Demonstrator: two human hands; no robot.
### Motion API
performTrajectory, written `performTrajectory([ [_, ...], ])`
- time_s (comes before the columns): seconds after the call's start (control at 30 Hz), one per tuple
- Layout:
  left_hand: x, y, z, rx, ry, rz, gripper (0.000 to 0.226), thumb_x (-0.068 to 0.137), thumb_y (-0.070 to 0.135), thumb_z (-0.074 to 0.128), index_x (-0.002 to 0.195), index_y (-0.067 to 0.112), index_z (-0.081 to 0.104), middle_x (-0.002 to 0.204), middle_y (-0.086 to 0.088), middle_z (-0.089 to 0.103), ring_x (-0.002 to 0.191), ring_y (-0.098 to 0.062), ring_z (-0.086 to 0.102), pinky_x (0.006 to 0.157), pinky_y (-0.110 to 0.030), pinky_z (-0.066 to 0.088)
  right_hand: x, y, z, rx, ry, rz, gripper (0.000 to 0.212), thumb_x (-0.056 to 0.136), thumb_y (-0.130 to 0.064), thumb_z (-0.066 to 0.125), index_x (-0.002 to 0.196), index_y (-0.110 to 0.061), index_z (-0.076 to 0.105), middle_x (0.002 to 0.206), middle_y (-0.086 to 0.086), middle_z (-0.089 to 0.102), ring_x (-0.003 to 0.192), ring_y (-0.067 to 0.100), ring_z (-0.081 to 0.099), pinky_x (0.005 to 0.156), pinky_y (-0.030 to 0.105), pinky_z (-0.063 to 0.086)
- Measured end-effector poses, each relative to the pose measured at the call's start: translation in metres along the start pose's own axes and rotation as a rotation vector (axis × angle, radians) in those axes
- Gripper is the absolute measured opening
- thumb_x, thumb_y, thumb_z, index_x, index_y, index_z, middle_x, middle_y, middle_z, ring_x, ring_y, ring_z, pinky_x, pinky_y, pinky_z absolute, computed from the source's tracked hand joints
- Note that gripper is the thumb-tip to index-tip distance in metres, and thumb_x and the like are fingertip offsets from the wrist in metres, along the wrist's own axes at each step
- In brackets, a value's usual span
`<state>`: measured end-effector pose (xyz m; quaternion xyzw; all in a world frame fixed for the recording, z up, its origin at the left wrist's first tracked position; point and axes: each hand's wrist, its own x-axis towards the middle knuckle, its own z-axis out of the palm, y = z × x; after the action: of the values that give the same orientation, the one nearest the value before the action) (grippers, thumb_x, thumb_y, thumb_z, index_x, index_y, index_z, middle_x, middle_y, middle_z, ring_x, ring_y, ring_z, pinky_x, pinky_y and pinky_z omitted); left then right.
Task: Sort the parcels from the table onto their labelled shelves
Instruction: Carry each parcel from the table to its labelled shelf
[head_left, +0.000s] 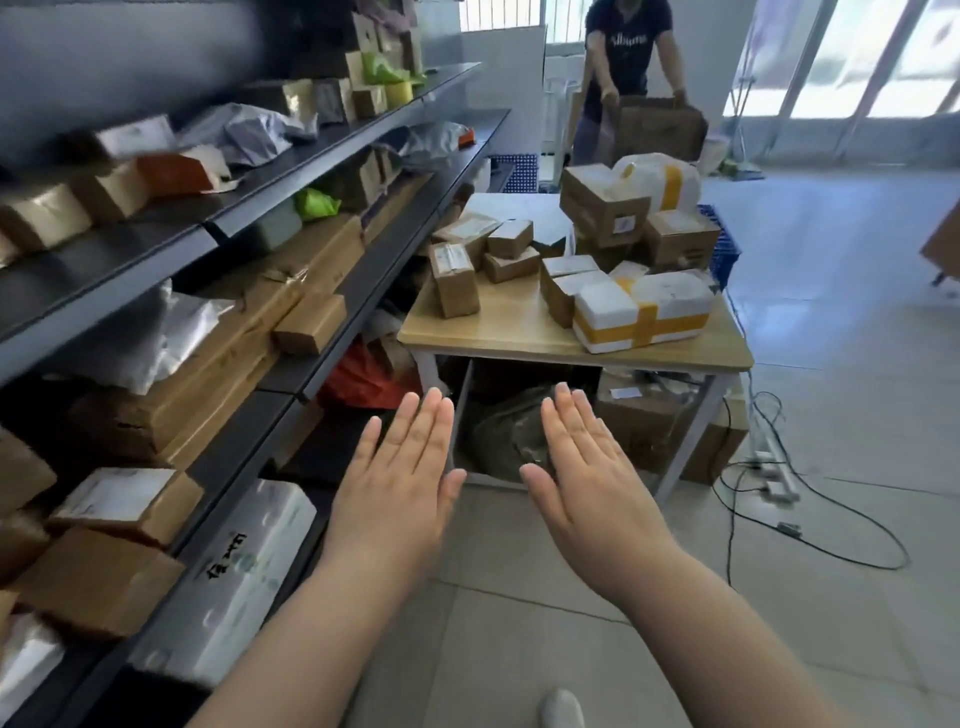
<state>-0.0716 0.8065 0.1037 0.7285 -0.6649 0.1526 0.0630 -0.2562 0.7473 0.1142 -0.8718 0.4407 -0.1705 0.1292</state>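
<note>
Both hands empty: left hand (400, 483) and right hand (587, 478) held flat, fingers (426, 421) straight, released, palms down, apart, in front of the desk (498, 332). Parcels (641, 317) sit piled on the desk; shelves (332, 150) on the left hold more boxes.

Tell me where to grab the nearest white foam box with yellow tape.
Probably by its two short ends, left hand and right hand coming from the near edge of the wooden table. The white foam box bound in yellow tape lies flat, long side across it, and looks too wide for one hand.
</note>
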Motion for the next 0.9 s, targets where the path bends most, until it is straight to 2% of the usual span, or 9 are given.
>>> performTrajectory([
  [0.1, 0.068, 0.014, 0.011, -0.105, 0.015, -0.009, 0.063, 0.092, 0.049, 0.004, 0.148, 0.018, -0.002, 0.155, 0.004, -0.007, 0.144, -0.016, -0.009, 0.113, -0.028, -0.015, 0.052, 0.042, -0.018, -0.032, -0.015, 0.008, 0.071, 0.084, -0.061, -0.003, 0.142, -0.022, -0.016, 0.146, -0.011, -0.026, 0.135, 0.002, -0.028, 0.108, 0.018, -0.017],
  [0.27, 0.158, 0.041, 0.034, -0.084, 0.046, 0.011, 0.059, 0.097, 0.039, 0.026, 0.145, 0.005, 0.028, 0.151, -0.006, 0.028, 0.139, -0.024, 0.03, 0.111, -0.038, 0.014, 0.122, 0.108, -0.043, -0.048, -0.024, 0.054, 0.066, 0.096, -0.053, 0.01, 0.149, -0.018, -0.008, 0.151, -0.007, -0.022, 0.134, 0.001, -0.028, 0.11, 0.019, -0.016],
  [0.37, 0.19, 0.051, 0.054, -0.095, 0.005, 0.042, 0.06, 0.1, 0.041, 0.019, 0.144, 0.003, 0.033, 0.15, -0.009, 0.034, 0.138, -0.025, 0.032, 0.109, -0.039, 0.017, 0.145, 0.132, -0.043, -0.023, -0.043, 0.082, 0.069, 0.094, -0.058, 0.009, 0.148, -0.019, -0.01, 0.148, -0.01, -0.024, 0.134, 0.001, -0.028, 0.11, 0.018, -0.016],
  [0.47, 0.222, 0.056, 0.074, -0.104, -0.055, 0.055, 0.06, 0.1, 0.041, 0.019, 0.143, 0.003, 0.035, 0.149, -0.01, 0.038, 0.137, -0.024, 0.033, 0.109, -0.039, 0.018, 0.164, 0.151, -0.034, -0.02, -0.072, 0.097, 0.079, 0.077, -0.063, -0.007, 0.143, -0.022, -0.015, 0.148, -0.01, -0.025, 0.133, 0.0, -0.03, 0.109, 0.017, -0.018],
  [0.57, 0.258, 0.056, 0.094, -0.127, -0.069, 0.093, 0.062, 0.101, 0.042, 0.014, 0.143, 0.002, 0.035, 0.148, -0.009, 0.038, 0.136, -0.023, 0.033, 0.109, -0.039, 0.018, 0.187, 0.171, -0.028, -0.023, -0.089, 0.133, 0.078, 0.083, -0.062, 0.0, 0.147, -0.019, -0.012, 0.151, -0.008, -0.023, 0.131, 0.0, -0.031, 0.107, 0.016, -0.02],
  [0.63, 0.285, 0.056, 0.108, -0.149, -0.104, 0.123, 0.061, 0.099, 0.042, 0.021, 0.143, 0.001, 0.033, 0.149, -0.01, 0.037, 0.137, -0.023, 0.033, 0.109, -0.04, 0.018, 0.208, 0.185, -0.025, -0.022, -0.076, 0.168, 0.08, 0.083, -0.062, 0.001, 0.149, -0.016, -0.01, 0.15, -0.008, -0.023, 0.131, 0.0, -0.032, 0.107, 0.016, -0.019],
  [0.7, 0.316, 0.058, 0.119, -0.172, -0.176, 0.129, 0.065, 0.095, 0.045, 0.017, 0.147, 0.006, 0.02, 0.154, -0.007, 0.024, 0.142, -0.021, 0.02, 0.113, -0.038, 0.01, 0.232, 0.198, -0.023, -0.035, -0.064, 0.182, 0.08, 0.084, -0.063, 0.001, 0.149, -0.016, -0.01, 0.15, -0.007, -0.024, 0.132, 0.001, -0.031, 0.107, 0.017, -0.019],
  [0.8, 0.366, 0.058, 0.138, -0.213, -0.215, 0.165, 0.069, 0.078, 0.052, -0.017, 0.139, 0.021, -0.026, 0.149, 0.007, -0.027, 0.139, -0.01, -0.026, 0.115, -0.032, -0.015, 0.271, 0.218, -0.021, -0.029, -0.103, 0.25, 0.07, 0.097, -0.054, 0.018, 0.149, -0.016, -0.01, 0.145, -0.009, -0.028, 0.13, 0.0, -0.031, 0.106, 0.017, -0.02],
  [0.9, 0.419, 0.06, 0.155, -0.205, -0.254, 0.218, 0.063, 0.08, 0.052, -0.019, 0.133, 0.023, -0.035, 0.143, 0.009, -0.038, 0.135, -0.01, -0.035, 0.114, -0.033, -0.019, 0.31, 0.241, -0.018, -0.03, -0.07, 0.296, 0.079, 0.09, -0.062, 0.01, 0.15, -0.014, -0.007, 0.15, -0.007, -0.023, 0.13, 0.0, -0.031, 0.106, 0.015, -0.02],
])
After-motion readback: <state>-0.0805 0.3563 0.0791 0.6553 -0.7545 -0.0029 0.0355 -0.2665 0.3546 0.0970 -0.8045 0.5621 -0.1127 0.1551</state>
